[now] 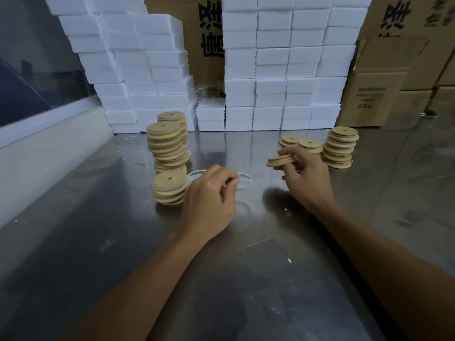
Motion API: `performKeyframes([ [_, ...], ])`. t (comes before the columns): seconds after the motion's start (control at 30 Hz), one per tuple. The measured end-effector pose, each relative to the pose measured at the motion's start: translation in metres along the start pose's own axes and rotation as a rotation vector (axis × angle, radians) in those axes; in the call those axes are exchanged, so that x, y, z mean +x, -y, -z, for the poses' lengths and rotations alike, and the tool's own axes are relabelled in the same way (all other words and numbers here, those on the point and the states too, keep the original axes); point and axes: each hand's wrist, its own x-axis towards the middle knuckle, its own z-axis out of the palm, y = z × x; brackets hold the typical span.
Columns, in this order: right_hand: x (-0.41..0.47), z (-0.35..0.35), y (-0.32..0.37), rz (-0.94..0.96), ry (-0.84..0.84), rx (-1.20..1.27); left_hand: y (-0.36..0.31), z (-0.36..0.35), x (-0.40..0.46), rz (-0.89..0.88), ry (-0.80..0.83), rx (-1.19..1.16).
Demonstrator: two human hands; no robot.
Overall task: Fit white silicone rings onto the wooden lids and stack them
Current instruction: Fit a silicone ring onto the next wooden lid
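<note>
A wooden lid is held above the steel table by the right hand, pinched between the thumb on top and the curled fingers beneath. The lid is carried nearly flat, its broad faces turned up and down and its rim pointing left toward the other hand; its grooved edge is seen side-on, and no ring can be made out on it.

The left hand is lowered over a loose pile of white silicone rings lying flat on the table. Its fingers are curled with the tips drawn together near the thumb; whether a ring is actually pinched cannot be told, since the fingertips are hidden behind the knuckles.

Just left of that hand a short stack of ringed lids is stood, with white bands visible between the wooden discs and the centre hole of the top lid facing up. Behind it a taller, leaning stack is placed, and a further stack behind that. On the right, beyond the held lid, a stack of bare lids and two lower piles are set. White foam blocks and cardboard cartons are piled along the far edge.
</note>
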Motion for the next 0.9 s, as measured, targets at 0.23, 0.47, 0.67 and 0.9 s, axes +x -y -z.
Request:
performKeyframes([
  [0.23, -0.011, 0.005, 0.014, -0.02, 0.19, 0.226, -0.008, -0.001, 0.005, 0.568, 0.016, -0.682],
  [0.47, -0.021, -0.004, 0.029, 0.047, 0.341, 0.181, -0.008, -0.006, 0.001, 0.632, 0.126, -0.756],
  [0.67, -0.032, -0.017, 0.048, -0.077, 0.322, 0.33, -0.007, -0.009, 0.001, 0.667, 0.083, -0.662],
  [0.9, -0.034, -0.022, 0.045, -0.045, 0.327, 0.33, -0.008, -0.014, 0.002, 0.775, 0.091, -0.727],
])
